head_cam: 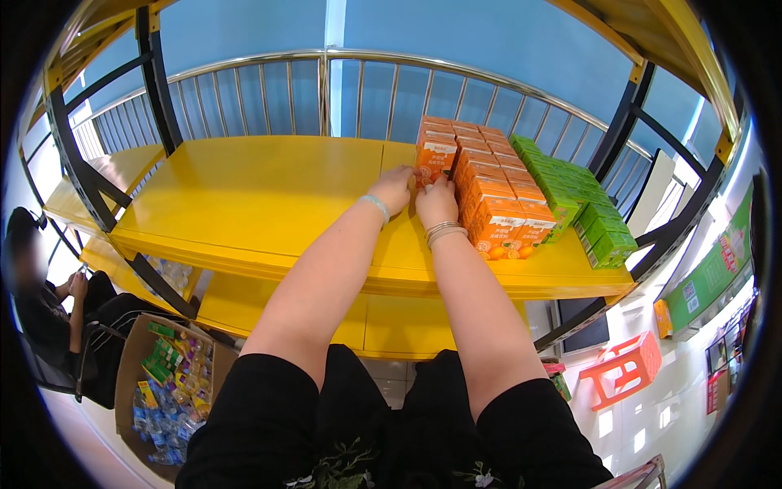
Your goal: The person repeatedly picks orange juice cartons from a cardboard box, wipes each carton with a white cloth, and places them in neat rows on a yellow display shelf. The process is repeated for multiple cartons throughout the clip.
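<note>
An orange drink carton [437, 156] stands at the front of the left row of a block of orange drink cartons [498, 211] on the yellow metal shelf [263, 189]. My left hand [394, 188], with a pale bangle at the wrist, has its fingertips at that carton's lower left edge. My right hand [437, 202], wearing a ring and thin bangles, grips low on its front, and its fingers partly cover the printed oranges. Right of the orange block, green cartons [565, 183] stand in rows against it.
A steel railing [391, 56] runs behind the shelf, between black uprights [160, 85]. At lower left, a cardboard box [131, 367] holds plastic bottles and cartons, and a person [46, 305] sits beyond it. A red plastic stool [629, 367] is on the floor at right.
</note>
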Demonstrator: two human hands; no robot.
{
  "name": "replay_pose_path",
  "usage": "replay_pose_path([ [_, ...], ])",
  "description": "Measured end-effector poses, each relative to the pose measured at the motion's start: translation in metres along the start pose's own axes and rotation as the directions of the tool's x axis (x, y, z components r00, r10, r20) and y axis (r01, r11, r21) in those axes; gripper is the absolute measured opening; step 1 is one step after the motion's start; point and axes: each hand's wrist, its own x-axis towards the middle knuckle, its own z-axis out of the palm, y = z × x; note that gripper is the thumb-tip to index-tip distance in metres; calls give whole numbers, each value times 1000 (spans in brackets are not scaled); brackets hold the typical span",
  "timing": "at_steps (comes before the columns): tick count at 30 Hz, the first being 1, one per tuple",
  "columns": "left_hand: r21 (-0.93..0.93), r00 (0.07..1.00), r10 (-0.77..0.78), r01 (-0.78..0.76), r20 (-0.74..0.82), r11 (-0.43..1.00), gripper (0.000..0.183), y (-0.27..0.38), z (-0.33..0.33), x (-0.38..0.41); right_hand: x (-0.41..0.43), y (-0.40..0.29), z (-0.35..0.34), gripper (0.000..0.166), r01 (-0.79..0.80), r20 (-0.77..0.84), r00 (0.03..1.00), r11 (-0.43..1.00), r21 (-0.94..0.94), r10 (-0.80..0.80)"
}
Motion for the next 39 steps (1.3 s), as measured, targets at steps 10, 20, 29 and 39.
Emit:
replay_pose_path([
  [10,35,998,64,-65,18,997,40,-4,5,1,5,8,9,44,15,-64,998,995,97,-9],
  [20,-3,998,38,-38,53,999,43,-6,8,1,3,5,6,51,21,-33,999,999,29,-20],
  [29,3,995,75,-75,64,997,44,0,0,-3,1,6,4,42,64,-34,998,994,85,-61],
  [39,-123,992,-43,29,-118,992,28,30,-26,-4,3,-4,3,31,380,-312,915,804,458,-255],
])
